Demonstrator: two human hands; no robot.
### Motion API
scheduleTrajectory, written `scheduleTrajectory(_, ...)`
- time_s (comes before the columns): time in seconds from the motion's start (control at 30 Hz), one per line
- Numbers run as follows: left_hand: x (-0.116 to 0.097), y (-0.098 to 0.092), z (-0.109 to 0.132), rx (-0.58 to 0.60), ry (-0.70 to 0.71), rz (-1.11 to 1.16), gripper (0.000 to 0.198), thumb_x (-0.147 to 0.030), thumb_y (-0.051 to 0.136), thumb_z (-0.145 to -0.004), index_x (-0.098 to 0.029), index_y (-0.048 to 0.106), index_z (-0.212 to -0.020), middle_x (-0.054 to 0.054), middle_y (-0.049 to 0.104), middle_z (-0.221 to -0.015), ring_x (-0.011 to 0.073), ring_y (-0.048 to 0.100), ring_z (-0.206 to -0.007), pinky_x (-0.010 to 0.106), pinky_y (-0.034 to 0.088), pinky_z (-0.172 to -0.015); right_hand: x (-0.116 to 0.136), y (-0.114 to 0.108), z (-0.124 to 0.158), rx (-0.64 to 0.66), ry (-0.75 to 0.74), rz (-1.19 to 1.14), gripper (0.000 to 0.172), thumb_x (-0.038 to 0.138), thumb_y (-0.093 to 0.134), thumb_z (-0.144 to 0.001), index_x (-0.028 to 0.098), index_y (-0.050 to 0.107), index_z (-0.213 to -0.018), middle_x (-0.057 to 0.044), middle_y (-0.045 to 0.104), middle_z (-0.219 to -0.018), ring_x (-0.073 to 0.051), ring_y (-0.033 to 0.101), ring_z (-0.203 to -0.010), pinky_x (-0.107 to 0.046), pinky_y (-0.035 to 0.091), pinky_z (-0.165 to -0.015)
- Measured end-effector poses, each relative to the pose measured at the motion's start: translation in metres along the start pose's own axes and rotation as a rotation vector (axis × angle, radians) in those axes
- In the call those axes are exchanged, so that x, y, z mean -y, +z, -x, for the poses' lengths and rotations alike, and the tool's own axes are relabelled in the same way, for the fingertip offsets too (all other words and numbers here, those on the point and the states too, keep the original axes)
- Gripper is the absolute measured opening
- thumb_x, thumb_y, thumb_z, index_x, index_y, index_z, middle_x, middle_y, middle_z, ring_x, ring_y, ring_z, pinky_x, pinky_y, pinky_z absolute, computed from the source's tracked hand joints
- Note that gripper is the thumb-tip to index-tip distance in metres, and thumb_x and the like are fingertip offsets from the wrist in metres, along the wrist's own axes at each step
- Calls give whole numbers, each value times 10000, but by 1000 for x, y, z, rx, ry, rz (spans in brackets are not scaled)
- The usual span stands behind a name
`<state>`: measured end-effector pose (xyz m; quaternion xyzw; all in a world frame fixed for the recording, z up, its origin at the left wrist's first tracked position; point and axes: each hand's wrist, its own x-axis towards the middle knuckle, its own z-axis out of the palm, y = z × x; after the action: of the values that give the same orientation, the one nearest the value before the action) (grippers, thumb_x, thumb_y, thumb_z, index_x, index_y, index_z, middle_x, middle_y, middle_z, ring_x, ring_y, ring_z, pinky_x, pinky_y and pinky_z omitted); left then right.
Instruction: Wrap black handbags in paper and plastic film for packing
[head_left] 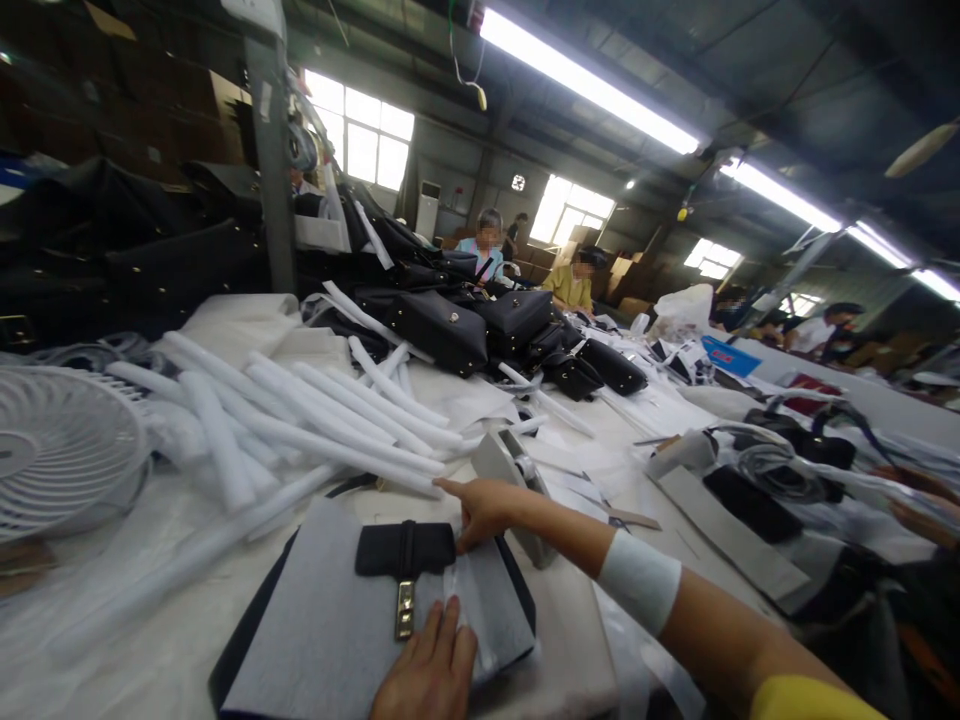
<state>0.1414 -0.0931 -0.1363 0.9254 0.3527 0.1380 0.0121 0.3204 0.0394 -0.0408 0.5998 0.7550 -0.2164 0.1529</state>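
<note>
A black handbag [523, 592] lies on the table in front of me, its face covered by a grey-white paper sheet [315, 600]. A black flap tab [405, 549] with a gold metal clasp [405, 610] shows on top of the sheet. My left hand [431, 660] rests flat on the sheet beside the clasp, fingers stretched out. Over the bag's far edge is my right hand [484, 508], index finger extended to the tip of a white foam tube [352, 450] and thumb lowered beside the tab. Nothing is visible in its grasp. Clear film [469, 600] lies near both hands.
Several white tubes are heaped at the left, beside a white fan [67, 450]. Black bags [439, 330] are piled behind them. A grey tape dispenser [517, 480] stands beyond my right hand. Co-workers [574, 285] sit farther back; another person's hand [922, 505] is at right.
</note>
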Motion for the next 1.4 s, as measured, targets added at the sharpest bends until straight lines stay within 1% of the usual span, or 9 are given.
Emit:
scheduleTrajectory(0.23, 3, -13, 5, 20, 21, 74, 525, 96, 417, -762, -151, 614, -1182, 109, 597, -1365, 236, 570, -1244, 304, 505, -981, 35, 28, 60, -414, -101, -128, 456, 215, 438, -962, 201, 461, -1417, -107, 637, -1250, -213, 609, -1130, -314, 456, -989)
scheduleTrajectory(0.33, 3, -15, 11, -77, 30, 124, 572, 42, 443, -785, -105, 506, -1335, 132, 580, -1380, 219, 541, -1275, 301, 460, -1041, 50, 70, 79, -555, -293, -279, 441, 205, 390, -970, 143, 495, -1393, -130, 572, -1363, -212, 521, -1272, -332, 405, -1095)
scheduleTrajectory(0.53, 8, -22, 21, -263, 62, 295, 357, -66, 446, -908, -169, 588, -1219, 74, 687, -1237, 161, 625, -1168, 286, 495, -1013, 45, 113, 77, -629, -275, -196, 459, 264, 401, -990, 148, 468, -1430, -151, 414, -1506, -276, 361, -1407, -466, 346, -1149)
scheduleTrajectory(0.63, 29, -43, 31, -247, 226, 263, 266, -215, 542, -934, -175, 596, -1191, 68, 720, -1170, 174, 657, -1115, 317, 511, -1006, 43, 113, 77, -654, -309, -103, 436, 310, 442, -985, 142, 541, -1375, -186, 412, -1499, -326, 378, -1390, -507, 370, -1123)
scheduleTrajectory(0.77, 81, -82, 55, -102, 288, -9, 749, -421, 772, -761, -153, 451, -1383, 138, 600, -1357, 275, 569, -1247, 476, 461, -1062, 45, 113, 79, -659, -308, -45, 442, 342, 481, -975, 156, 549, -1371, -187, 435, -1483, -335, 417, -1365, -507, 384, -1113)
scheduleTrajectory(0.87, 117, -99, 70, -34, 309, -154, 694, -267, 745, -800, -188, 429, -1413, 106, 547, -1419, 272, 516, -1300, 480, 445, -1078, 47, 113, 79, -673, -301, -34, 432, 346, 496, -969, 174, 562, -1360, -169, 454, -1475, -329, 431, -1357, -496, 387, -1115)
scheduleTrajectory(1.0, 136, -89, 79, -176, 432, -220, 426, -70, 462, -939, -168, 511, -1351, 69, 638, -1322, 202, 581, -1233, 423, 487, -1051, 47, 114, 78, -702, -310, -24, 438, 349, 492, -970, 162, 564, -1359, -173, 453, -1474, -330, 435, -1353, -498, 395, -1109)
scheduleTrajectory(1.17, 121, -58, 82, -354, 404, -214, 401, -39, 361, -970, -124, 542, -1317, 78, 689, -1240, 176, 640, -1149, 375, 534, -1004, 31, 110, 78, -681, -363, 1, 450, 373, 472, -978, 183, 540, -1381, -151, 432, -1494, -310, 422, -1366, -498, 369, -1125)
scheduleTrajectory(1.4, 112, -42, 72, -353, 275, -124, 404, -57, 318, -973, -123, 561, -1289, 116, 677, -1249, 190, 654, -1128, 361, 579, -934, 14, 95, 79, -674, -370, 139, 425, 332, 472, -981, 177, 543, -1370, -154, 471, -1466, -297, 448, -1349, -505, 369, -1119)
